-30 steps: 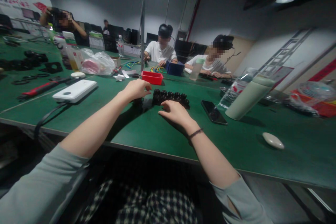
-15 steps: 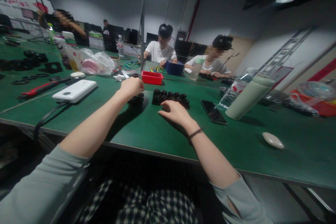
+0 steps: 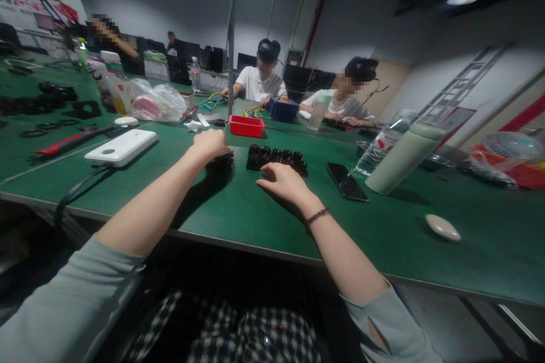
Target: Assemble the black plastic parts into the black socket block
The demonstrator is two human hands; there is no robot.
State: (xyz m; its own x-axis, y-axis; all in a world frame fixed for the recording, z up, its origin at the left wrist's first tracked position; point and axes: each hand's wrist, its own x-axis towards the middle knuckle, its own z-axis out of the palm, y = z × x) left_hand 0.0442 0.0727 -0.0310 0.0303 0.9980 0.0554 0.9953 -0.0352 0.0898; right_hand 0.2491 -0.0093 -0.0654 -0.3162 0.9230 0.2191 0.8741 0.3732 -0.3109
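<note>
The person's left hand [image 3: 210,144] is lowered over the smaller black cluster [image 3: 220,162] on the green table [image 3: 264,218]. The fingers curl down toward that cluster; whether they pinch a piece of it cannot be determined, as the back of the hand hides the fingertips. The right hand [image 3: 284,180] is partly open, palm down, thumb apart from the bent fingers. It is located at the near edge of the row of black parts [image 3: 276,157]; contact cannot be confirmed. The row lies to the right of the smaller cluster, with bare tabletop between them.

The red tray [image 3: 246,125] sits beyond both groups, near the blue box [image 3: 283,109]. The phone [image 3: 347,181] lies flat to the right of the row, and the green flask [image 3: 404,157] leans beside the water bottle [image 3: 385,143]. The white device [image 3: 121,148] lies left of the left hand, its dark cable running toward the table's near edge. Two people in white tops [image 3: 260,84] are seated across the table.
</note>
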